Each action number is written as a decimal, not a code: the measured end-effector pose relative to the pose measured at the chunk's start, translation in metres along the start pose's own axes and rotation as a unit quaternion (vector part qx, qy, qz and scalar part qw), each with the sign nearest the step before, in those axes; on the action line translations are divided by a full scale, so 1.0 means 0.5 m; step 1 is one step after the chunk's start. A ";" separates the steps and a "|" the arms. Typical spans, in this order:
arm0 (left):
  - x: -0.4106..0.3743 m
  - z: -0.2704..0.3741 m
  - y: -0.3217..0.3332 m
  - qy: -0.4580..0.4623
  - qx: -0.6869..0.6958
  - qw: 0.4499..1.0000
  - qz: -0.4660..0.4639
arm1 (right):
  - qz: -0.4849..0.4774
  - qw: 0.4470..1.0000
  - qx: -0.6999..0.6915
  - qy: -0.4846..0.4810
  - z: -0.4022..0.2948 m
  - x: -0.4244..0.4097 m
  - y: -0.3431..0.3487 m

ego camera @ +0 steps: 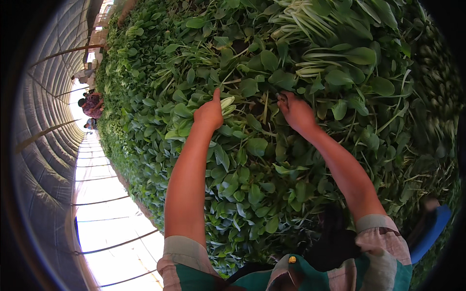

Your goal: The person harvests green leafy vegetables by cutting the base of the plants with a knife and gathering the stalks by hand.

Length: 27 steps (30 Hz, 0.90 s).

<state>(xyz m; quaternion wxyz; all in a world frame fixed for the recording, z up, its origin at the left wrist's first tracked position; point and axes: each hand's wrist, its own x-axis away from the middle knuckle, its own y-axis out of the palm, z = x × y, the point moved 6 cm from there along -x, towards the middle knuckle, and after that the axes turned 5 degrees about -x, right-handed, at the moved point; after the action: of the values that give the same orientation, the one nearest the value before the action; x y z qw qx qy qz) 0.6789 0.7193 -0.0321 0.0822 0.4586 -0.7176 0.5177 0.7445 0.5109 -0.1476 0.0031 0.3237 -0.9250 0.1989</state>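
My left hand [209,113] is closed around a small bunch of leafy greens [184,118]. The pale cut-looking stem ends [228,105] of that bunch stick out on the right of the fist, and my index finger points away from me. To the right, my right hand [296,112] reaches down among the growing leafy greens [256,145], its fingers curled. Something small and dark shows at its fingertips, too unclear to name. Leaves and shadow partly hide those fingers, so whether they grip anything is not plain. Bare soil and yellowed stems [265,109] lie between both hands.
Gathered bunches of greens [309,22] with pale stems lie beyond my right hand, with another bunch [320,63] nearer. Several people [91,105] are far off at left under the greenhouse's plastic cover [47,109]. A blue object [431,232] sits low on the right.
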 end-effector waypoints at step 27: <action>0.074 -0.027 0.056 0.062 0.129 0.973 0.179 | -0.185 0.976 0.108 -0.038 -0.056 -0.051 0.100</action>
<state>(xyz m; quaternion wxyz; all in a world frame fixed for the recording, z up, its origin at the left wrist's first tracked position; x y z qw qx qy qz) 0.6325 0.7102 -0.0228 -0.0278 0.2966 -0.7088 0.6395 0.7313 0.5724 -0.1436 -0.0302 0.4946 -0.8219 0.2810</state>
